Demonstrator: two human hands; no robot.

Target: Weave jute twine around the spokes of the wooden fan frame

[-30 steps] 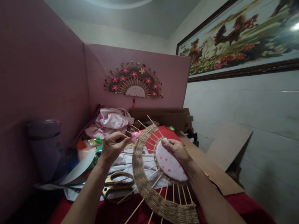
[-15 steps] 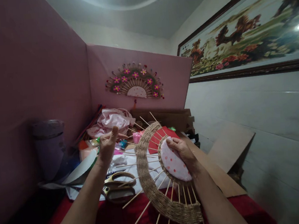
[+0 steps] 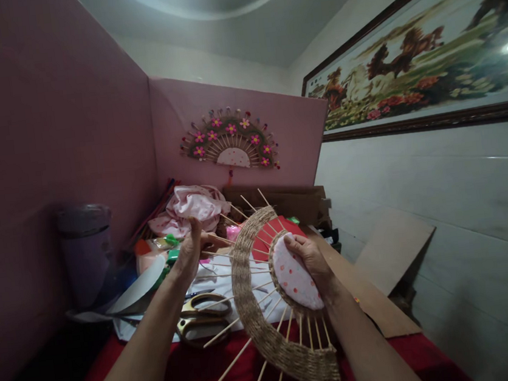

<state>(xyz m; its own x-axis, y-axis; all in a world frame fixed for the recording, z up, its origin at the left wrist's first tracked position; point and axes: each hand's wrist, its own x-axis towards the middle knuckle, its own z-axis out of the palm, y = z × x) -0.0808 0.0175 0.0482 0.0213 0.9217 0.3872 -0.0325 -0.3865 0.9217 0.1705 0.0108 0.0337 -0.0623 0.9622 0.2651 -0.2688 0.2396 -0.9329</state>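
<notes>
A half-round fan frame of thin sticks, with a woven twine band (image 3: 246, 289), is held up over the table. At its centre is a white half-circle piece (image 3: 293, 274) with red spots, edged in twine. My right hand (image 3: 308, 256) grips this piece at its upper right, thumb on the front. My left hand (image 3: 193, 244) is beside the upper left stick tips, thumb up and fingers stretched toward the sticks. The fingers are apart, and nothing shows held in them.
Large gold-handled scissors (image 3: 204, 315) lie on white cloth over the red tablecloth (image 3: 197, 374). Behind are pink cloth (image 3: 195, 202), a red sheet (image 3: 264, 244) and cardboard (image 3: 282, 198). A purple container (image 3: 87, 252) stands left. A finished flowered fan (image 3: 232, 138) hangs on the pink board.
My left hand has moved slightly right, closer to the stick tips. The lower part of the fan frame has swung a little to the left, with my right hand still gripping it.
</notes>
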